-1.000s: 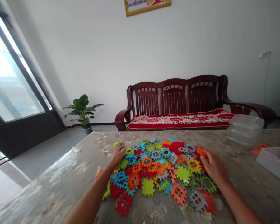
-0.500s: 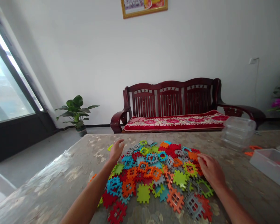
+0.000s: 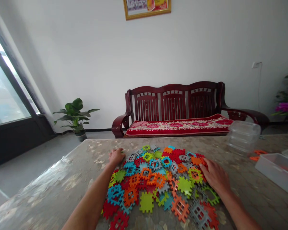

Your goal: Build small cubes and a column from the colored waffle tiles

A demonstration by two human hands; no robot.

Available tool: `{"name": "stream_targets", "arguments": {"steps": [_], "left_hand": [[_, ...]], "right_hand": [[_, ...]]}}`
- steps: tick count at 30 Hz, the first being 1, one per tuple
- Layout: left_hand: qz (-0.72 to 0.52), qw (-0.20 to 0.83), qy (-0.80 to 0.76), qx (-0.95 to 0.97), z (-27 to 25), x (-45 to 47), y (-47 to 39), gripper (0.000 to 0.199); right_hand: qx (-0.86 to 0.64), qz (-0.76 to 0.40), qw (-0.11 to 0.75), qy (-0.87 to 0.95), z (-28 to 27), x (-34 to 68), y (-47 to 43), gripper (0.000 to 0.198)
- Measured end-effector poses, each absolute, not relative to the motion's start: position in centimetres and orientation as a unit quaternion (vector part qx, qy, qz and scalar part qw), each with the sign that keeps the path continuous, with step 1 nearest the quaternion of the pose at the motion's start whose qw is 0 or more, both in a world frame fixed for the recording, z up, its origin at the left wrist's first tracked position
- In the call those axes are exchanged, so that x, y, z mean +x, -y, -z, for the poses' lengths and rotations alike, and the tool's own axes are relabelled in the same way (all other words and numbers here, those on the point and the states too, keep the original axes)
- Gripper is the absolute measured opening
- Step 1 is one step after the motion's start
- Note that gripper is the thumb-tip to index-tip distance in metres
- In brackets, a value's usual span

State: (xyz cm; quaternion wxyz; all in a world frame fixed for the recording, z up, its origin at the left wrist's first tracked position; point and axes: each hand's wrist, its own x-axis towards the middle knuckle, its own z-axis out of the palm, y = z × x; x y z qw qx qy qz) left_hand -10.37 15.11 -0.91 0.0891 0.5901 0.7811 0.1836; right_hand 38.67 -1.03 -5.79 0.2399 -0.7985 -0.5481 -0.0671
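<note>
Plastic multicoloured notched tiles (image 3: 161, 171) lie heaped on grey-brown floral tabletop (image 3: 79, 182) | left hand (image 3: 116, 157) curled alongside, grip unclear | right hand (image 3: 215, 174) half-curled at right edge, grip unclear

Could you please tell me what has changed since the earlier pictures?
The left hand has moved slightly left and now covers the spot where a loose green piece lay; whether it grips that is hidden. The right hand remains at the right edge of the piled pieces; the stacked clear boxes stayed put.
</note>
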Motion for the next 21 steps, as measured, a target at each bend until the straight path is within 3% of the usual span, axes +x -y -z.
{"name": "stream_targets", "arguments": {"steps": [8, 16, 21], "left_hand": [[-0.187, 0.071, -0.769, 0.607, 0.1, -9.6, -15.1, 0.024], [-0.249, 0.139, -0.753, 0.594, -1.0, -8.6, -14.5, 0.028], [-0.291, 0.236, -0.668, 0.643, -2.7, -5.5, -13.7, 0.046]], "right_hand": [[-0.788, 0.063, 0.271, 0.549, 6.1, 38.9, 1.0, 0.049], [-0.782, 0.051, 0.274, 0.557, 6.0, 39.0, 1.0, 0.048], [-0.78, 0.058, 0.276, 0.559, 6.1, 39.0, 0.8, 0.047]]}}
